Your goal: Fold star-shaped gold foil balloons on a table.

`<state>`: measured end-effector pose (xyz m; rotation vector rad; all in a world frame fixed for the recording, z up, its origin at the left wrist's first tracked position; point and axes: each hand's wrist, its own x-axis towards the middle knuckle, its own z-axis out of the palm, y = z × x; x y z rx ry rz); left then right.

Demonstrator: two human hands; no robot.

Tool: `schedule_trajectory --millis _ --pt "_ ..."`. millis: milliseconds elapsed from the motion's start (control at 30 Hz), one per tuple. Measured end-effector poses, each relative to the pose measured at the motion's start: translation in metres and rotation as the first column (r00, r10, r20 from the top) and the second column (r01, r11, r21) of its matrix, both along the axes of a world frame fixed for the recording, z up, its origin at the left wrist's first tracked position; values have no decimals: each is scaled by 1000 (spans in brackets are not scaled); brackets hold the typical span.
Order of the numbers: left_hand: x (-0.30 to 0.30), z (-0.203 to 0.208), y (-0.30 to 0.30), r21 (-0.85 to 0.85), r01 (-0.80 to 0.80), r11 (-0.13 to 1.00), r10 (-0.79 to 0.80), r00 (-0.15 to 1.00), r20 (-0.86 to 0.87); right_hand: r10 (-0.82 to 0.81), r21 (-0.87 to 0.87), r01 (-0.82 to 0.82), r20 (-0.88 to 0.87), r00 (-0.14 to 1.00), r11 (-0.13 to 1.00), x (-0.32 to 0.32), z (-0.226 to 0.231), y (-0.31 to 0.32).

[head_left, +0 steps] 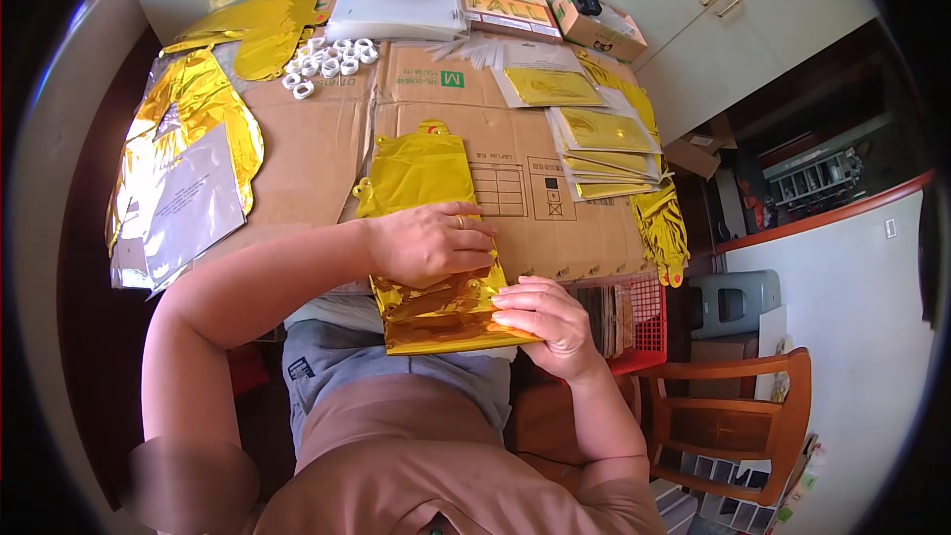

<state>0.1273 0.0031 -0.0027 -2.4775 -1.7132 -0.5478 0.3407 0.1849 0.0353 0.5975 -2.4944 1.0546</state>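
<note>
A folded gold foil balloon point(426, 168) lies lengthwise over the cardboard, its shiny near end hanging past the table edge above my lap. Across its middle rests my left hand point(431, 244), with fingers bent and pressed together against the foil near its right edge. My right hand point(551, 325) pinches the near right corner of the same foil, thumb underneath and out of sight. Small tabs stick out at the balloon's far end and left side.
Flattened cardboard point(307, 139) covers the table. At left lie loose gold foil point(188, 79) and a clear printed bag point(198, 193). White rings point(332, 61), a stack of clear sleeves point(396, 5) and a small box point(599, 25) sit at the back. Packed gold foils point(606, 134) are piled at right, near a wooden chair point(733, 426).
</note>
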Motion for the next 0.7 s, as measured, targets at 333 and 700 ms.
schedule_trajectory --millis 333,700 --pt "4 14 -21 128 -306 943 277 939 205 24 -20 -24 16 1000 1000 -1 -8 -3" --pt "-50 5 -14 252 -454 855 407 887 217 -23 213 82 -266 964 974 -38 -18 7"
